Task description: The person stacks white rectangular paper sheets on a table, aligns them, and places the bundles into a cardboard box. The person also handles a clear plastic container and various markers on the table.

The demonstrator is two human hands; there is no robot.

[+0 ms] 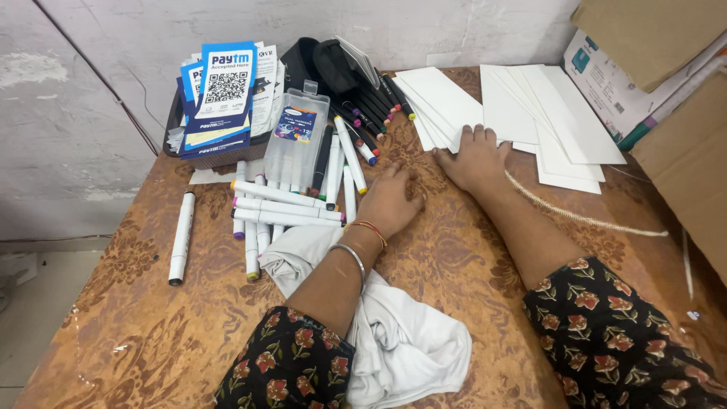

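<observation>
My left hand (390,198) rests on the brown patterned table (151,326), fingers loosely curled, just right of a pile of white markers (284,208). It holds nothing that I can see. My right hand (475,157) lies flat on the table with fingers spread, its fingertips touching the edge of a fan of white paper sheets (435,102). My left forearm crosses a crumpled white cloth (394,341). A silver bangle and red thread sit on the left wrist.
A clear plastic marker case (297,136) lies among the markers; black markers (371,106) fan out behind it. A basket of blue cards (219,98) stands back left. More white sheets (553,121), cardboard boxes (659,68), a rope (583,216) and one stray marker (182,236).
</observation>
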